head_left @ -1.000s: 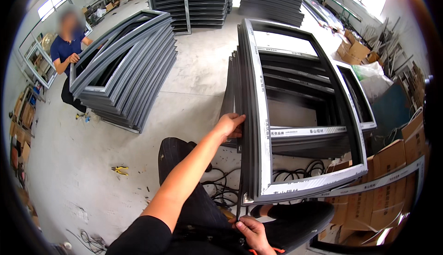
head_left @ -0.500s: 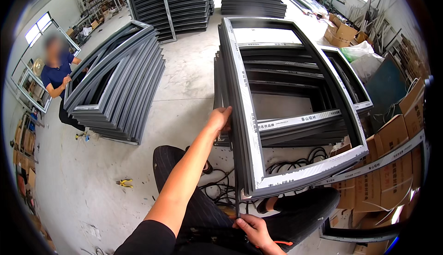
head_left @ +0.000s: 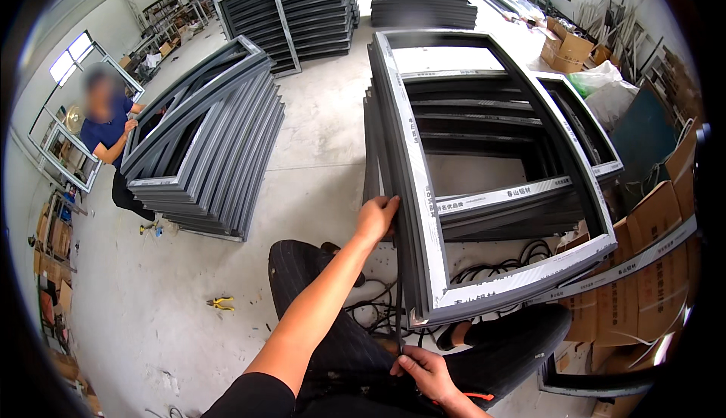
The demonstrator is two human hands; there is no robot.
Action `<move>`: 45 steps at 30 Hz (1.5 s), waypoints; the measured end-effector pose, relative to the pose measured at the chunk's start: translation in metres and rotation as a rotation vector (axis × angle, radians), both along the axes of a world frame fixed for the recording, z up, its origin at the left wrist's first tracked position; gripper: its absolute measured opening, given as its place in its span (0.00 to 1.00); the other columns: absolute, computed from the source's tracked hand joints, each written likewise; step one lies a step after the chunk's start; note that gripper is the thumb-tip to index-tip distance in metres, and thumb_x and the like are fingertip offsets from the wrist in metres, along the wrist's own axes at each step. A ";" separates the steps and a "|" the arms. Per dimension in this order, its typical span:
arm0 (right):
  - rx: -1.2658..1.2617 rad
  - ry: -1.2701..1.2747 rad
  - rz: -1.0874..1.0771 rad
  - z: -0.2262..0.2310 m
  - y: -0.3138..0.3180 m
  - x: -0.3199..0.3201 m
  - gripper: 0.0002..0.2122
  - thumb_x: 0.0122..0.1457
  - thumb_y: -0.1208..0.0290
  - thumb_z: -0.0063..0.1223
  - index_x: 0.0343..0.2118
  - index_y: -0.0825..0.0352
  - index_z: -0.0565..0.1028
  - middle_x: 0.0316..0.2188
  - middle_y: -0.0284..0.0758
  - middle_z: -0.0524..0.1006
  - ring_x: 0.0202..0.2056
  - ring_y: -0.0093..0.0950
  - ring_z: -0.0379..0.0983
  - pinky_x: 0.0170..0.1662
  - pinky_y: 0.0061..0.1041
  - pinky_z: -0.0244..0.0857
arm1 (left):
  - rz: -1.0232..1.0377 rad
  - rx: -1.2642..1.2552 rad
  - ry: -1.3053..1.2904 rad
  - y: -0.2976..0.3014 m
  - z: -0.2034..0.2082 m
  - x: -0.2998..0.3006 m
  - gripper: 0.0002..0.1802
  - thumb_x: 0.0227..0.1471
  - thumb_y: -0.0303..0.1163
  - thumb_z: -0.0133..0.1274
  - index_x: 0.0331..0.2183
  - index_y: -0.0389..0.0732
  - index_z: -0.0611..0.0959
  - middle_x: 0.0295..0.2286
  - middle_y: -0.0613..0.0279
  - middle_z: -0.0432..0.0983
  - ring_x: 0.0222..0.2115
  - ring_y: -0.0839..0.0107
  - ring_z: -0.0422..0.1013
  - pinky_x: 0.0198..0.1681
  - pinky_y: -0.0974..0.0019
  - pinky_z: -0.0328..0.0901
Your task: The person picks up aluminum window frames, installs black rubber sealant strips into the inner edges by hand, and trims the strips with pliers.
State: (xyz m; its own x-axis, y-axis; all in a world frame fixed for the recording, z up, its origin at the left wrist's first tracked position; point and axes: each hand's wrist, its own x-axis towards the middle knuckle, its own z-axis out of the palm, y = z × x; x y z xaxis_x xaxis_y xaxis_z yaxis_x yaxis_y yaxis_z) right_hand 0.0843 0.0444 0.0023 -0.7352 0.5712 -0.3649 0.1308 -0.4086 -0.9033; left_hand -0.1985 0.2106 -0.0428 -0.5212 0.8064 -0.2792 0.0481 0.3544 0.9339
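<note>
A dark grey window frame [head_left: 412,127] with white film strips lies on top of a stack of frames before me. My left hand [head_left: 378,218] is closed at the frame's left side, thumb and fingers pressed together against its outer edge; some fingertips are hidden. A thin black strip [head_left: 399,297] runs from there down past the near left corner. Above my lap, my right hand [head_left: 425,371] pinches the lower part of this strip between thumb and fingers.
Black cables [head_left: 370,308] lie on the floor under the frame. Yellow-handled pliers [head_left: 220,304] rest at left. A co-worker [head_left: 110,131] stands by another frame stack [head_left: 219,168]. Cardboard boxes [head_left: 650,282] are at right, and taller stacks [head_left: 318,17] stand behind.
My left hand has slid a little nearer to me along the frame's side. My right hand keeps its pinch on the strip. The whole view has shifted slightly.
</note>
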 end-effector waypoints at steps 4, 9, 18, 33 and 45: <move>0.035 0.013 -0.034 0.011 0.000 -0.001 0.10 0.63 0.74 0.45 0.42 0.77 0.72 0.27 0.36 0.77 0.31 0.21 0.73 0.37 0.20 0.67 | 0.031 0.064 -0.353 -0.029 0.013 0.021 0.19 0.57 0.41 0.50 0.26 0.33 0.78 0.19 0.63 0.72 0.18 0.76 0.65 0.20 0.69 0.61; 0.034 0.016 -0.062 -0.008 -0.006 0.001 0.12 0.65 0.73 0.43 0.44 0.76 0.72 0.28 0.36 0.77 0.31 0.22 0.73 0.38 0.20 0.68 | 0.062 0.065 0.151 -0.022 -0.020 0.024 0.19 0.57 0.43 0.49 0.31 0.33 0.79 0.24 0.63 0.74 0.26 0.77 0.68 0.28 0.68 0.64; 0.015 0.017 -0.088 -0.007 -0.005 0.004 0.12 0.64 0.74 0.43 0.46 0.76 0.72 0.26 0.34 0.77 0.29 0.20 0.71 0.37 0.19 0.66 | 0.017 0.018 -0.301 -0.050 0.003 0.041 0.21 0.59 0.43 0.47 0.41 0.34 0.77 0.29 0.62 0.76 0.27 0.73 0.72 0.30 0.66 0.68; 0.077 -0.053 -0.132 -0.018 -0.007 0.005 0.11 0.63 0.75 0.44 0.44 0.76 0.73 0.25 0.34 0.77 0.27 0.20 0.73 0.34 0.19 0.67 | -0.036 0.053 -0.330 -0.092 0.002 0.066 0.20 0.59 0.42 0.48 0.32 0.32 0.79 0.23 0.62 0.75 0.19 0.76 0.71 0.22 0.72 0.67; 0.110 -0.101 -0.142 -0.013 -0.007 -0.004 0.11 0.62 0.75 0.46 0.44 0.77 0.72 0.24 0.35 0.78 0.28 0.19 0.73 0.33 0.19 0.67 | -0.125 0.003 -0.323 -0.116 0.006 0.077 0.16 0.60 0.39 0.48 0.31 0.34 0.77 0.22 0.65 0.75 0.20 0.75 0.73 0.27 0.74 0.70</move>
